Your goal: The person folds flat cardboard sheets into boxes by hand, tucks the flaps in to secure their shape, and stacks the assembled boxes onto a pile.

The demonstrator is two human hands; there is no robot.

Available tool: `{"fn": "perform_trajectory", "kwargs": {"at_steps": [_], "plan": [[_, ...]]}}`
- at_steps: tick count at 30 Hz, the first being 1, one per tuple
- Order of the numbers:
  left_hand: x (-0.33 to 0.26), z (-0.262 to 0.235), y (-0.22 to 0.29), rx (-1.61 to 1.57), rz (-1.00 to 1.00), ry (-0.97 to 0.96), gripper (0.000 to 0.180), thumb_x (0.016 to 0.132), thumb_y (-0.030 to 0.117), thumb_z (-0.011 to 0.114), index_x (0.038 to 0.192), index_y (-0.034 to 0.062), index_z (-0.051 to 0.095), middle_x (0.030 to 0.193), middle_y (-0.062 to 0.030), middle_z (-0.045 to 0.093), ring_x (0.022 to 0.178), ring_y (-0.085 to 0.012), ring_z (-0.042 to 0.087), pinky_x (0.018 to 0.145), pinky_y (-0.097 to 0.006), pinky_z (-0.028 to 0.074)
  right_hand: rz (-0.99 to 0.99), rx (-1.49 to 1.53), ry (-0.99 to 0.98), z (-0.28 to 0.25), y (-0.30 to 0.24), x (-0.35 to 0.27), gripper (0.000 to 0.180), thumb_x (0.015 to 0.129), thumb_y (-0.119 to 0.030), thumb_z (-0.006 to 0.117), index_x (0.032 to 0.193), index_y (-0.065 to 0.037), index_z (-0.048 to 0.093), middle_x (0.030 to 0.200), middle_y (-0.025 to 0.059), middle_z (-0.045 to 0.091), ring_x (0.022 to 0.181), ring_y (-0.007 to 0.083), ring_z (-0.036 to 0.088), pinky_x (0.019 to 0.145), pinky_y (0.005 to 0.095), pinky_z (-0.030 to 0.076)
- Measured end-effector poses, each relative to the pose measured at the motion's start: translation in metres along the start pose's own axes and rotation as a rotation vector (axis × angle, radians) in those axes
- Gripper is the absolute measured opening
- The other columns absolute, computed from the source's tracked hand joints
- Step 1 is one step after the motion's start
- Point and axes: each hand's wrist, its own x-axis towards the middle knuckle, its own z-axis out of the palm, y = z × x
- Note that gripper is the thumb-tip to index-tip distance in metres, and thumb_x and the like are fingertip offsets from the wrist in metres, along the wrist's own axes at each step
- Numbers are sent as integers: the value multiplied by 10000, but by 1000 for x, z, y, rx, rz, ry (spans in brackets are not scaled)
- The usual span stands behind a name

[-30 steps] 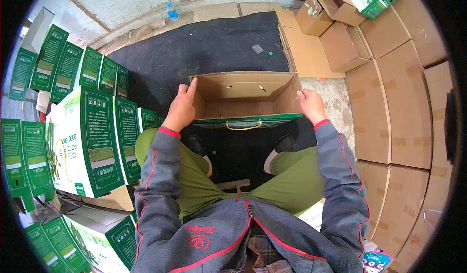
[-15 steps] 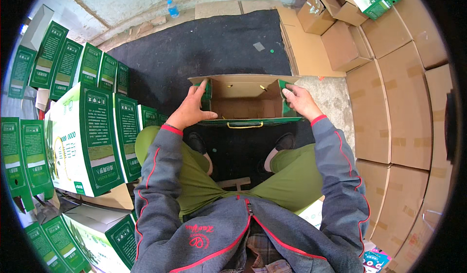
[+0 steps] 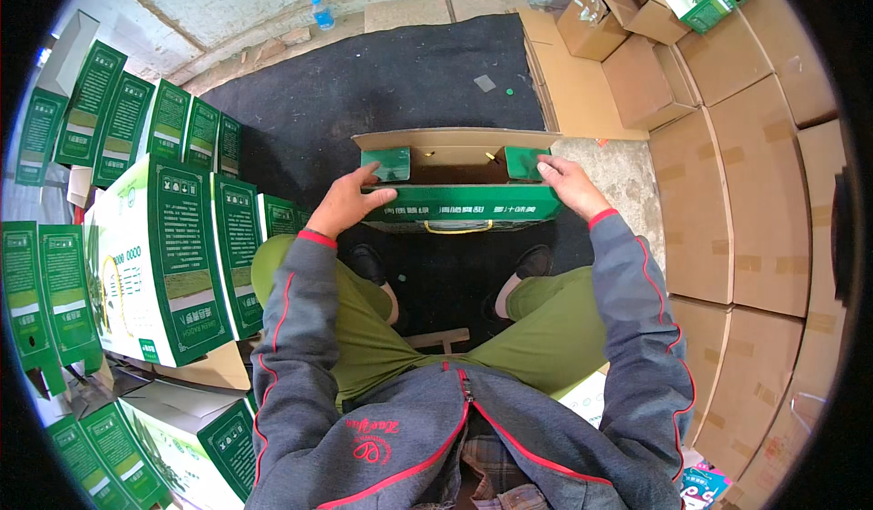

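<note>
A green-and-brown cardboard carton (image 3: pixel 464 205) with a yellow handle (image 3: pixel 457 226) sits on the dark cloth before my feet. Its two green end flaps are folded inward, and the near green flap leans over the opening. The tall brown far flap stands up. At the carton's left end, my left hand (image 3: pixel 350 199) has thumb and fingers spread, touching the near flap and the left end flap. My right hand (image 3: pixel 575 187) is closed on the right end, its fingertips at the right end flap. Part of the brown inside still shows between the end flaps.
Several green-and-white cartons (image 3: pixel 186 260) stand packed along my left. Stacked brown boxes (image 3: pixel 759 196) rise on my right, with a flat cardboard sheet (image 3: pixel 582 87) beside them. Beyond the black cloth (image 3: pixel 300 101), a blue bottle (image 3: pixel 322 14) stands near the wall.
The end flaps have gone from upright to folded inward. The near flap has swung up and over, showing its green printed face. Both hands have shifted slightly with the flaps.
</note>
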Motion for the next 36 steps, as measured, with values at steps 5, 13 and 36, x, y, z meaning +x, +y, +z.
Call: {"fn": "perform_trajectory", "kwargs": {"at_steps": [5, 13, 36], "plan": [[2, 12, -5, 397, -33, 402, 549, 774, 216, 724, 1267, 66, 537, 1131, -158, 572, 1041, -362, 568, 880, -421, 490, -164, -315, 167, 10, -15, -19, 484, 830, -279, 662, 1225, -18, 559, 1232, 178, 549, 1073, 332, 559, 929, 391, 449], [4, 41, -4, 642, 167, 400, 548, 679, 107, 752, 1197, 127, 576, 1175, -116, 509, 1106, -325, 502, 848, -417, 506, -219, -789, 59, 42, -36, -44, 840, 570, -156, 849, 1320, -121, 472, 1317, 110, 454, 1224, 309, 427, 947, 447, 450], [-2, 60, 12, 999, 208, 261, 910, 583, 326, 837, 1377, 174, 419, 1200, -86, 502, 1145, -284, 453, 944, -511, 354, -280, -880, 13, 53, -20, -34, 853, 624, -116, 781, 1375, -77, 379, 1330, 100, 439, 1258, 298, 395, 946, 458, 420]]}}
